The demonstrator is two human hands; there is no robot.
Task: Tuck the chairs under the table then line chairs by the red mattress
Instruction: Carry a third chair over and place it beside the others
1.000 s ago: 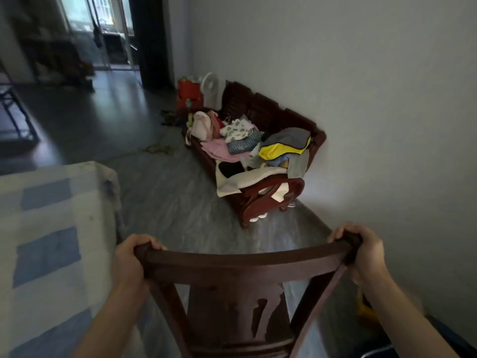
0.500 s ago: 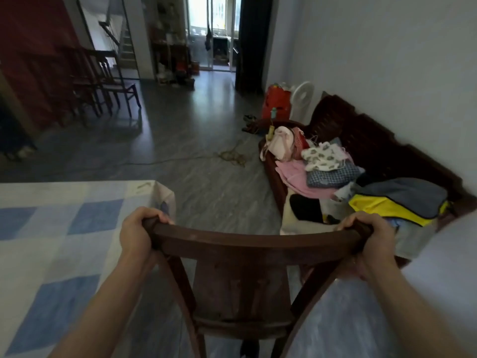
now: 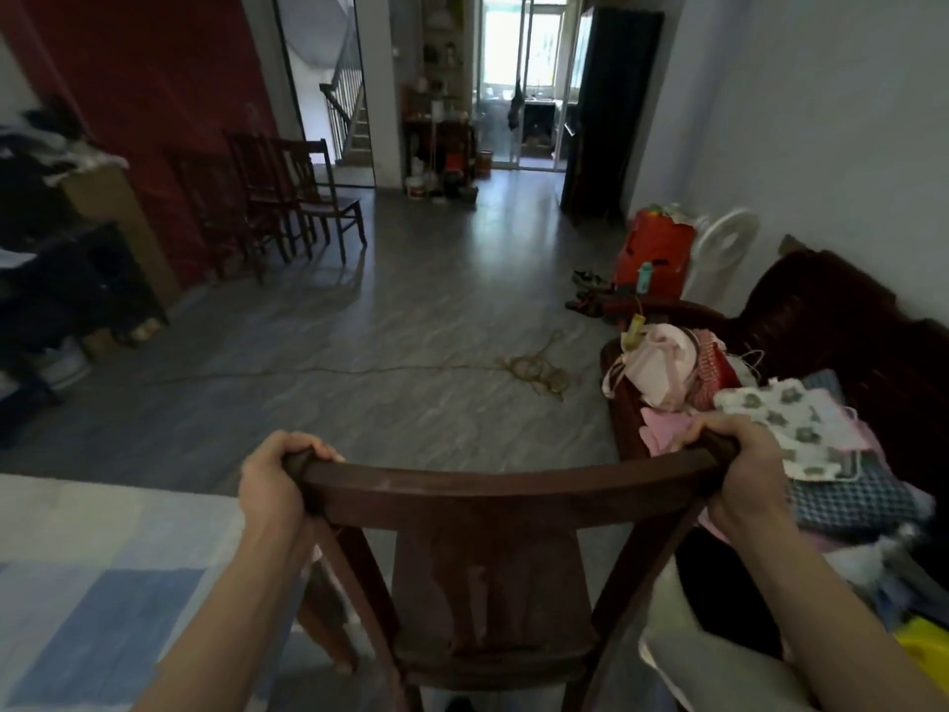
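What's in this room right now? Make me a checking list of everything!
Surface: grey floor; checked tablecloth at left.
Job's things: wooden chair held by its top rail; red mattress upright against the wall; row of chairs beside it.
Clutter: clothes heaped on the wooden sofa.
Hands: left hand and right hand each grip one end of the rail.
Cables: thin cord across the floor, ending in a tangle.
Surroundings: stairs and bright glass door at the back.

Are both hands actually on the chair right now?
Touching. The head view shows the left hand and the right hand each with fingers curled over one end of the chair top rail, with no gap.
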